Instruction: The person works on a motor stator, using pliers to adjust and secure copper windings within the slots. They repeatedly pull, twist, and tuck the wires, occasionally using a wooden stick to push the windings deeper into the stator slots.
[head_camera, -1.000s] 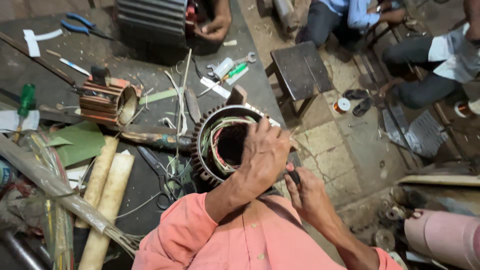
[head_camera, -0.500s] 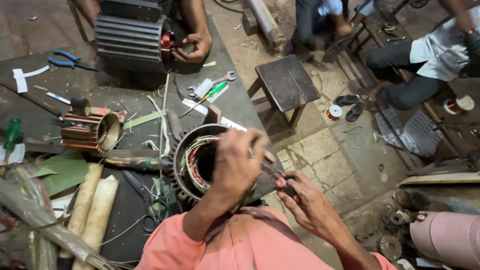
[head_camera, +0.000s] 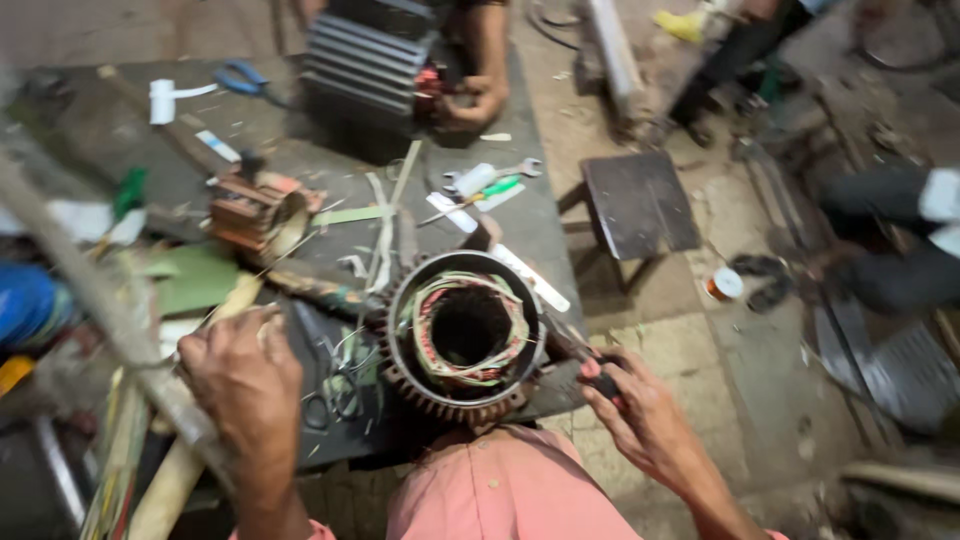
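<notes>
2 hands (head_camera: 245, 385) (head_camera: 640, 415), wound stator (head_camera: 465, 335), screwdriver (head_camera: 585, 362)

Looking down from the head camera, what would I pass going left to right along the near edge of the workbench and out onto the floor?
Left hand on a long pale roll → scissors → round motor stator with coloured windings → right hand gripping a dark-handled tool → small tape roll on the floor.

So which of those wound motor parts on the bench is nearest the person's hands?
The round finned stator at the near edge, between both hands; the smaller copper-coloured one lies farther back.
</notes>
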